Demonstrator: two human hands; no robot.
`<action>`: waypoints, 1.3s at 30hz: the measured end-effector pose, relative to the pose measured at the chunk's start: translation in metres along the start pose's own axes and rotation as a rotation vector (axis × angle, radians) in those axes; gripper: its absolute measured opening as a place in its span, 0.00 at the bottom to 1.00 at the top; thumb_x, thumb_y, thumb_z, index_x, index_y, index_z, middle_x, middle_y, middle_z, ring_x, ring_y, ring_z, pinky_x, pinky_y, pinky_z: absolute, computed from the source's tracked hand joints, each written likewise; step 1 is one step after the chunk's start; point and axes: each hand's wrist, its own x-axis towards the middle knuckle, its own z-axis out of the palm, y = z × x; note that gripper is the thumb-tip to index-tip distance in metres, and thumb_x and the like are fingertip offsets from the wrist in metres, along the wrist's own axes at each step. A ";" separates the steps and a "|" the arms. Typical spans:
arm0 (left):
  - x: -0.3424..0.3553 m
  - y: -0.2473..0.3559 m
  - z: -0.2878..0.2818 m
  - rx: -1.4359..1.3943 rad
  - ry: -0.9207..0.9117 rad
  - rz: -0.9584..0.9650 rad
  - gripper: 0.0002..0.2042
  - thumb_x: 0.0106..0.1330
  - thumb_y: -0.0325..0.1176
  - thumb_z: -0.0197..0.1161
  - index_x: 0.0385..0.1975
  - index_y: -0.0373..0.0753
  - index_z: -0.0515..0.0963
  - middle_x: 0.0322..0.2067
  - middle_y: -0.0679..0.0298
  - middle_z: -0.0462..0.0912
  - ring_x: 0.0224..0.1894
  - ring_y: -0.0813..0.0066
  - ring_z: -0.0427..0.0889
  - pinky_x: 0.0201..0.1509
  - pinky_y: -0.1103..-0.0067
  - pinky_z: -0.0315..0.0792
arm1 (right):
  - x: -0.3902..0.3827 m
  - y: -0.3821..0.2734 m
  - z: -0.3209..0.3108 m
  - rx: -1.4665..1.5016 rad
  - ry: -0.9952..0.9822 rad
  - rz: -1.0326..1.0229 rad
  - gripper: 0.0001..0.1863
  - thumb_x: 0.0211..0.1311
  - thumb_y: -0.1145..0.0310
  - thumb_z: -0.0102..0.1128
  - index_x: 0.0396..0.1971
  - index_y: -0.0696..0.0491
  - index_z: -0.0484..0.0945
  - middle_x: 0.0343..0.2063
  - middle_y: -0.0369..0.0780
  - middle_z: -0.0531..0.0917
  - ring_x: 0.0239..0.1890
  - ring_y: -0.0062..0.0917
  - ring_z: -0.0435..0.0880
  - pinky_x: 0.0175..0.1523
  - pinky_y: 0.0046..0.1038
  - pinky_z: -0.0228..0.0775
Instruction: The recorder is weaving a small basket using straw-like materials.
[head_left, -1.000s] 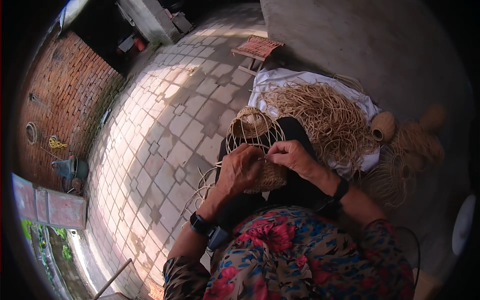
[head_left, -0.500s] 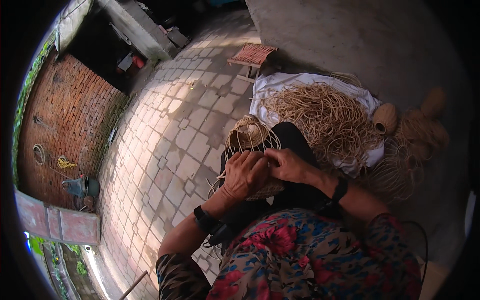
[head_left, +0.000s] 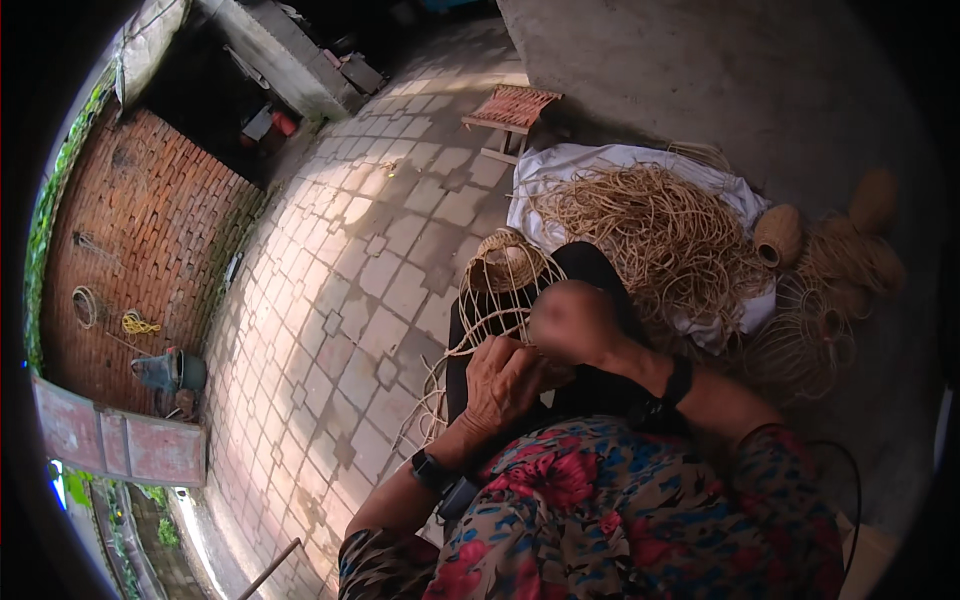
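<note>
A half-woven basket (head_left: 505, 264) of tan strands rests on my lap against the dark trousers. Its far end is closely woven, while open, bare ribs run from there toward my hands. My left hand (head_left: 503, 385) is closed on the near side of the basket, fingers curled round the ribs, with long loose strands (head_left: 432, 400) trailing off to its left. Close beside it, over the right of the ribs, is my right hand (head_left: 575, 325). Blur covers its fingers, so their grip cannot be made out.
Ahead and to the right, a large heap of tan strands (head_left: 650, 225) lies on a white sheet (head_left: 735, 190). Several woven baskets (head_left: 779, 236) and an open rib frame (head_left: 795, 335) sit at the far right. A low stool (head_left: 512, 108) stands on the paving (head_left: 370, 270) beyond.
My right hand has lifted and turned, its fingers now blurred. My left hand has moved slightly nearer to me and right, leaving more of the ribs in sight.
</note>
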 end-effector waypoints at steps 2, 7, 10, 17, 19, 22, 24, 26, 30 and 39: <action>0.001 0.001 0.000 -0.061 -0.006 -0.004 0.09 0.53 0.31 0.65 0.31 0.40 0.74 0.29 0.61 0.72 0.30 0.61 0.74 0.33 0.69 0.68 | -0.002 0.002 -0.003 -0.070 0.126 -0.051 0.06 0.47 0.74 0.62 0.21 0.57 0.73 0.20 0.42 0.77 0.23 0.31 0.80 0.28 0.28 0.69; 0.001 -0.001 0.003 -0.063 -0.032 -0.020 0.08 0.53 0.32 0.66 0.30 0.40 0.74 0.28 0.60 0.71 0.30 0.59 0.74 0.33 0.68 0.68 | -0.001 0.013 -0.004 0.033 0.169 -0.178 0.06 0.47 0.74 0.62 0.21 0.54 0.72 0.21 0.39 0.77 0.17 0.29 0.74 0.22 0.28 0.65; 0.000 -0.004 0.003 -0.075 -0.044 0.008 0.08 0.53 0.32 0.66 0.29 0.40 0.73 0.28 0.60 0.70 0.29 0.59 0.74 0.33 0.68 0.68 | 0.000 0.014 -0.015 1.027 -0.324 0.450 0.06 0.54 0.72 0.61 0.25 0.52 0.71 0.24 0.35 0.76 0.16 0.15 0.67 0.22 0.18 0.59; 0.019 0.006 -0.016 -0.127 -0.083 -0.052 0.08 0.54 0.34 0.67 0.29 0.41 0.75 0.27 0.60 0.70 0.29 0.59 0.75 0.32 0.67 0.69 | 0.010 0.002 -0.043 1.292 -0.444 0.348 0.17 0.57 0.69 0.58 0.45 0.53 0.66 0.26 0.42 0.78 0.14 0.08 0.62 0.18 0.10 0.53; 0.023 0.005 -0.019 -0.131 -0.097 -0.014 0.08 0.56 0.35 0.67 0.30 0.41 0.75 0.26 0.60 0.70 0.29 0.59 0.75 0.32 0.67 0.70 | 0.013 -0.003 -0.056 1.265 -0.458 0.290 0.21 0.56 0.68 0.60 0.49 0.55 0.67 0.26 0.40 0.78 0.16 0.10 0.65 0.22 0.11 0.58; 0.008 -0.003 -0.004 -0.167 -0.162 -0.163 0.08 0.56 0.35 0.67 0.30 0.42 0.75 0.26 0.60 0.70 0.29 0.60 0.75 0.31 0.68 0.70 | 0.013 0.020 -0.051 0.551 -0.453 0.116 0.19 0.56 0.66 0.62 0.45 0.56 0.71 0.26 0.36 0.79 0.18 0.13 0.70 0.26 0.16 0.63; 0.000 -0.009 0.001 -0.116 -0.169 -0.155 0.08 0.56 0.35 0.67 0.31 0.42 0.75 0.26 0.60 0.70 0.29 0.60 0.75 0.30 0.68 0.70 | 0.004 0.003 -0.049 0.011 -0.426 0.008 0.08 0.56 0.71 0.62 0.35 0.55 0.75 0.17 0.30 0.74 0.21 0.11 0.72 0.28 0.22 0.64; 0.000 -0.012 0.005 -0.071 -0.101 0.024 0.08 0.57 0.34 0.65 0.28 0.40 0.73 0.25 0.59 0.68 0.27 0.58 0.74 0.29 0.67 0.69 | -0.002 0.015 -0.029 -0.103 -0.190 -0.133 0.05 0.56 0.75 0.60 0.32 0.55 0.74 0.14 0.30 0.71 0.21 0.09 0.72 0.26 0.22 0.63; 0.005 -0.003 0.002 -0.153 -0.079 -0.097 0.08 0.56 0.34 0.65 0.29 0.40 0.73 0.25 0.59 0.68 0.27 0.58 0.74 0.29 0.66 0.68 | 0.007 0.041 -0.031 0.509 0.217 0.188 0.03 0.59 0.78 0.55 0.29 0.56 0.70 0.14 0.29 0.75 0.17 0.09 0.72 0.22 0.19 0.64; 0.008 -0.005 0.004 -0.131 -0.107 -0.168 0.09 0.57 0.35 0.65 0.33 0.41 0.75 0.26 0.58 0.72 0.29 0.58 0.78 0.30 0.67 0.70 | 0.012 0.209 -0.170 -0.402 0.603 0.305 0.08 0.62 0.62 0.56 0.32 0.51 0.76 0.26 0.39 0.80 0.27 0.33 0.79 0.29 0.37 0.69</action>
